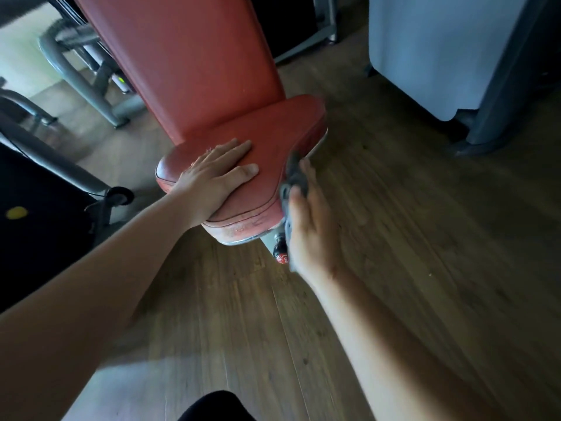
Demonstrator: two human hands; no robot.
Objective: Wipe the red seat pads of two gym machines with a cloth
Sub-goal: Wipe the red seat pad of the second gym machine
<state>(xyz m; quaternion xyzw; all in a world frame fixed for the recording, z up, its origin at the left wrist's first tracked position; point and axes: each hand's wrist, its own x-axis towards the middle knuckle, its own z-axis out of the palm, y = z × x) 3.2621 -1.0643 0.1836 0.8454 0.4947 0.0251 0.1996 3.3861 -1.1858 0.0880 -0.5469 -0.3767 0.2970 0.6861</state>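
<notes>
My left hand lies flat on the seat pad, fingers straight and relaxed, palm pressing the left part of the red surface; it grips nothing and only steadies the pad. My right hand is blurred, but I can make out the thumb and fingers curled round the dark grey cloth; it holds the cloth bunched against the seat's right edge, at centre frame.

The seat sits in the middle of the frame, below the red back pad that rises toward the upper left; its long axis looks to run from the worn near edge at lower centre up toward the right. The unwiped-looking stretch lies up and left of the cloth, between my two hands; so the right hand is the nearer one for the stroke, and I judge the next move to be a sweep leftward and along that axis across the top. My left hand covers part of the surface; it would have to lift or shift for the cloth to reach that part.

A small knob shows under the seat, just beside my right hand; the wooden floor fills the lower and right frame. I cannot tell from here whether this is the first machine or the second.
</notes>
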